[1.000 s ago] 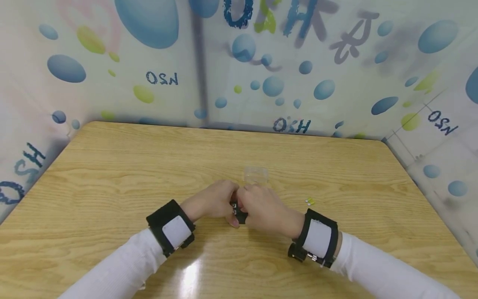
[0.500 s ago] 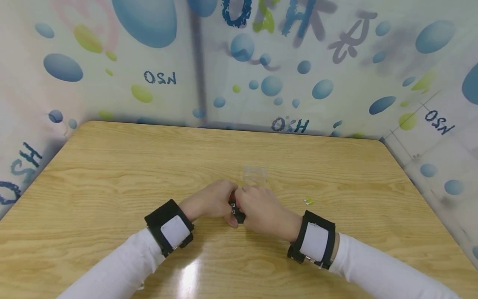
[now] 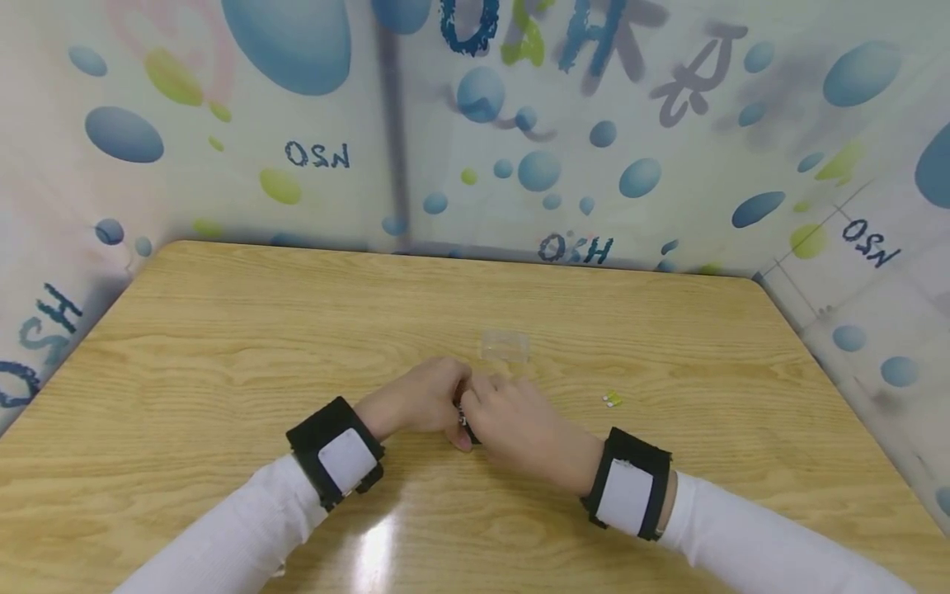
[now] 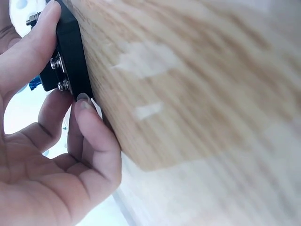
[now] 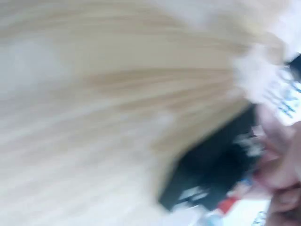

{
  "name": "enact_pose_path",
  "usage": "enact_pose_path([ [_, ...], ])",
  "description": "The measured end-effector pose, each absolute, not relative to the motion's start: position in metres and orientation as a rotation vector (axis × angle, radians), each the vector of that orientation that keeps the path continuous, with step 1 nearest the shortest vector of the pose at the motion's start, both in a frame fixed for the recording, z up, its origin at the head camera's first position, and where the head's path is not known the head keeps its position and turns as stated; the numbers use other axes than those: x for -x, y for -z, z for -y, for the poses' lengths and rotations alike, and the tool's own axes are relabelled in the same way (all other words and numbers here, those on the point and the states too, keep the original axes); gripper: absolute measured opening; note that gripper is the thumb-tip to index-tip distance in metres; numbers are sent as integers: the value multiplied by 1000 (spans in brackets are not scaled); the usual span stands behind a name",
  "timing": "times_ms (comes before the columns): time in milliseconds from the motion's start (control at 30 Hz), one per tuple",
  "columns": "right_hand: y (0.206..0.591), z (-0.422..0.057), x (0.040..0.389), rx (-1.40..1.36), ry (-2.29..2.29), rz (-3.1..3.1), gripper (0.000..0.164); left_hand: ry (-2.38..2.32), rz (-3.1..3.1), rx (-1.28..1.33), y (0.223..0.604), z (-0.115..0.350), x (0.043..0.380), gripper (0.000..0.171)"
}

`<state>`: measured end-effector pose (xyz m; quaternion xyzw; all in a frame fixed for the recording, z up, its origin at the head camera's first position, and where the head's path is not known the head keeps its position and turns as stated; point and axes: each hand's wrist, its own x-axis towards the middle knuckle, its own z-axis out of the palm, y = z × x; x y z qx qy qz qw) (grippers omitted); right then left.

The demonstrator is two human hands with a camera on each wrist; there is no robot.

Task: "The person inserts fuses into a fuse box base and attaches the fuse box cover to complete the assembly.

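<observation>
My left hand (image 3: 425, 400) pinches a small black terminal block (image 4: 74, 52) between thumb and fingers, just over the table. Metal screws (image 4: 56, 62) line its side, and a small blue piece (image 4: 35, 83) sticks out behind it. My right hand (image 3: 523, 427) bends its fingers over the other end of the block, gripping there; the exact contact is hidden in the head view. Motion blurs the right wrist view, where the fingers (image 5: 282, 165) touch the black block (image 5: 211, 162) beside a small red piece (image 5: 227, 205).
A clear plastic box (image 3: 505, 346) sits just beyond the hands on the wooden table (image 3: 297, 313). Several tiny yellow and white pieces (image 3: 612, 399) lie to the right. A printed curtain (image 3: 334, 198) stands behind the table.
My right hand has turned at the wrist and shifted slightly, covering more of the block. The left hand keeps its hold. The head view has drifted a little.
</observation>
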<state>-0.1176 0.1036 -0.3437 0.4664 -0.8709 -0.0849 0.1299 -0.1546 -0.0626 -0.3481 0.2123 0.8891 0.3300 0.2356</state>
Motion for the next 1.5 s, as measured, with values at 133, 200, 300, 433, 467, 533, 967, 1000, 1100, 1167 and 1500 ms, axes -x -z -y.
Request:
enact_pose_path([
  [133, 353, -112, 119, -1407, 239, 2330, 17, -874, -2464, -585, 349, 62, 155, 40],
  [200, 355, -114, 119, -1417, 296, 2249, 15, -874, -2462, -582, 349, 62, 155, 40],
  [300, 356, -115, 116, -1412, 428, 2174, 11, -889, -2459, -589, 349, 62, 154, 38],
  [433, 357, -114, 112, -1408, 538, 2119, 14, -909, -2461, -604, 349, 62, 153, 32],
  [467, 357, -114, 112, -1405, 546, 2110, 17, -912, -2462, -608, 349, 62, 152, 30],
  [533, 359, -113, 111, -1403, 542, 2097, 25, -914, -2468, -612, 349, 61, 152, 28],
  [967, 359, -118, 116, -1410, 173, 2263, 12, -861, -2469, -594, 346, 62, 154, 40],
  [1000, 358, -118, 116, -1414, 210, 2239, 11, -862, -2471, -595, 347, 62, 154, 40],
  [1100, 359, -117, 115, -1413, 306, 2168, 10, -861, -2473, -585, 347, 62, 154, 39],
  [1167, 359, -117, 115, -1413, 329, 2158, 10, -868, -2468, -578, 348, 61, 154, 38],
  [1500, 346, -118, 117, -1459, 105, 2455, 17, -867, -2465, -584, 348, 61, 154, 40],
])
